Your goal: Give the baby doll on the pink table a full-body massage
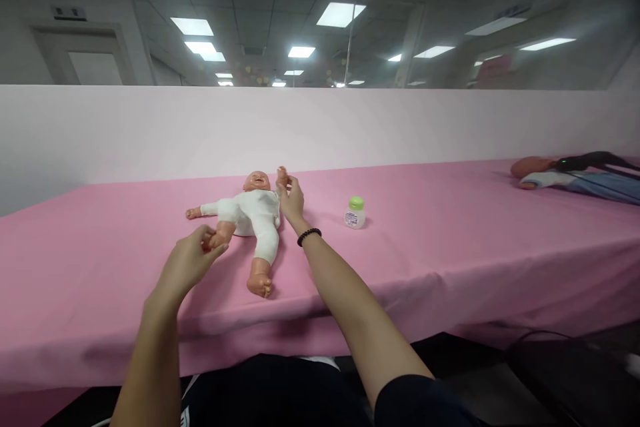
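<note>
A baby doll (253, 210) in a white onesie lies on its back on a pink-covered table (115, 260), its head away from me. My left hand (187, 263) grips the doll's bare lower leg (223, 233) near the foot, lifting it slightly. My right hand (291, 199) holds the doll's raised arm (283, 178) by its bare end. The doll's other leg (260, 283) rests on the cloth towards me. A small white bottle with a green cap (355, 213) stands just right of my right hand, untouched.
A second doll (533, 167) lies at the far right of the table with blue cloth and a dark strap-like object on it. A pale partition with glass above runs behind the table. A dark cable and dark box sit at lower right.
</note>
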Available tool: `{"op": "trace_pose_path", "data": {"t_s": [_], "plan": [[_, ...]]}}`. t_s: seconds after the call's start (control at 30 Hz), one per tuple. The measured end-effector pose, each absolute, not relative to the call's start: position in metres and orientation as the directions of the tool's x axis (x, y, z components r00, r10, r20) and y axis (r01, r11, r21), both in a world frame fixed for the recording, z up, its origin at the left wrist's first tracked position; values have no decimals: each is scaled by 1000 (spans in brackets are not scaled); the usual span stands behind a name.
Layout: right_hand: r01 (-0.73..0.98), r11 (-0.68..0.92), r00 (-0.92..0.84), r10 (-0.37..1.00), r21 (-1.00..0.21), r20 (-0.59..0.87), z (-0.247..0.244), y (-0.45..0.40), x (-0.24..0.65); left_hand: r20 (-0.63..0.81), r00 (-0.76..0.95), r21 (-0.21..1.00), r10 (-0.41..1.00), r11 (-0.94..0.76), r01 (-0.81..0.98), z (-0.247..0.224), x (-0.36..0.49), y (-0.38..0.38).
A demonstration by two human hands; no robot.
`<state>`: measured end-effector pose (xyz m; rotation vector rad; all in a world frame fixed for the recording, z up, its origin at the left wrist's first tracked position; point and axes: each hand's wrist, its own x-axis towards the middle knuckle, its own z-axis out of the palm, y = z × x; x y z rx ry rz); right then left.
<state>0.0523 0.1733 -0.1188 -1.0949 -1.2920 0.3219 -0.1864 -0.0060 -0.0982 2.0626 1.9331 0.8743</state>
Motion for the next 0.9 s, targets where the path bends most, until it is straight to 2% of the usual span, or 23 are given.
{"op": "trace_pose_path", "data": {"t_s": [0.07, 0.17, 0.23, 0.3, 0.37, 0.47, 0.57, 0.6, 0.67, 0.73, 0.8, 0.9], "plan": [[157, 355, 559, 738, -922, 379, -118, 180, 64, 214, -23, 533, 977, -97, 841, -109, -204, -26], [-121, 154, 707, 706, -981, 24, -122, 187, 80, 105, -87, 458, 991, 29, 889, -118, -228, -41], [-195, 75, 722, 685, -978, -92, -125, 187, 87, 100, -147, 431, 984, 91, 898, -117, -237, -43], [-199, 76, 729, 678, -977, -96, -125, 186, 87, 170, -181, 465, 969, 83, 882, -110, -238, -42], [-136, 155, 730, 684, -978, 7, -121, 183, 80, 273, -190, 518, 943, 22, 855, -101, -231, -39], [139, 353, 625, 693, -925, 358, -116, 177, 63, 410, -183, 554, 893, -85, 828, -88, -211, -26], [480, 550, 270, 648, -683, 712, -117, 170, 45, 477, -125, 512, 870, -159, 844, -83, -189, -1], [569, 594, 111, 631, -569, 768, -119, 168, 40, 484, -93, 490, 870, -182, 852, -84, -182, 8], [674, 646, -173, 610, -358, 774, -124, 166, 33, 492, -34, 457, 870, -225, 860, -86, -171, 22], [693, 668, -292, 603, -270, 742, -127, 165, 31, 499, -9, 451, 867, -251, 856, -89, -164, 27], [650, 674, -203, 600, -352, 774, -127, 168, 33, 496, -19, 475, 868, -253, 843, -91, -164, 20], [424, 631, 204, 632, -649, 748, -124, 178, 43, 437, -88, 515, 895, -169, 841, -95, -181, -6]]}}
